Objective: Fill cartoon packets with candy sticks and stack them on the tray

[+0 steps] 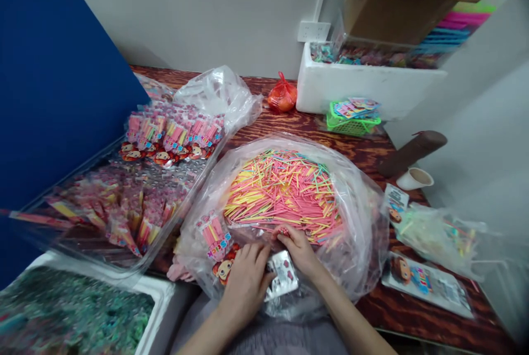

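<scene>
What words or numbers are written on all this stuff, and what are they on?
"STICK", probably: colourful letters on the pink packet beside the left hand.
"STICK", probably again: on the flat packet at the right.
Too small or blurred to read: any print on the packets in the tray, the cards and the silvery-white packet.
</scene>
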The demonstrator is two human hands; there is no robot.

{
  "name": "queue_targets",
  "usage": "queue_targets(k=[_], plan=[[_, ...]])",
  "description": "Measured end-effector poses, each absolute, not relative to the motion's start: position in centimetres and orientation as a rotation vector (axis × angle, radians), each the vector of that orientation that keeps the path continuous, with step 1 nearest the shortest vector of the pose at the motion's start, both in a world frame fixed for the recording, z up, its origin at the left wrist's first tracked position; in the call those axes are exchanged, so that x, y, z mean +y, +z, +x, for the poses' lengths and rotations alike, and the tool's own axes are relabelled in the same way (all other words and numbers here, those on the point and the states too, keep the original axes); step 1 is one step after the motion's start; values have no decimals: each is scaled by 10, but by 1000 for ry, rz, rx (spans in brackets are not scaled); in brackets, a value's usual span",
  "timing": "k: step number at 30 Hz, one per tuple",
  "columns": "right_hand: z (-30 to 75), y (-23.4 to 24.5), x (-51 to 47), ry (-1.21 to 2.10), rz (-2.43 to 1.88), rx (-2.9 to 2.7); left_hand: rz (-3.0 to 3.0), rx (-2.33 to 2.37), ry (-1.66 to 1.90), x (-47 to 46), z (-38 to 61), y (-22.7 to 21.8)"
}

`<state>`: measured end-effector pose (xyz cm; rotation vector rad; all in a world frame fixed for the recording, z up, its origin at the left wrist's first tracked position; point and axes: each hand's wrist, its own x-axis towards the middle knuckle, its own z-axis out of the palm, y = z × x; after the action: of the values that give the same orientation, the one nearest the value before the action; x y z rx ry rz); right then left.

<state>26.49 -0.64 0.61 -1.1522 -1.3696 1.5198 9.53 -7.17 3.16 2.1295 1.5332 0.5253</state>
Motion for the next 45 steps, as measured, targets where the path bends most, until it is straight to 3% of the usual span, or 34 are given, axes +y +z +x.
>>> queue_targets(k=[8, 18, 25, 32, 37, 45], plan=[[262, 6, 2, 1390, -1217, -1473, 2099, 1630, 572, -69, 98, 14], [214, 33, 68, 851, -1222, -1952, 2236, 1509, 812, -72, 91, 6], [229, 44, 57, 1374, -1051, -1439, 1792, 1399, 1089, -79, 84, 26], [255, 17, -2, 1480, -1142, -1230, 670, 1356, 1320, -75, 69, 47], [256, -6, -20, 1403, -1183, -1356, 775, 1356, 1290, -69, 69, 55], [257, -4, -18, 1380, -1170, -1364, 818, 1354, 1270, -63, 73, 52]])
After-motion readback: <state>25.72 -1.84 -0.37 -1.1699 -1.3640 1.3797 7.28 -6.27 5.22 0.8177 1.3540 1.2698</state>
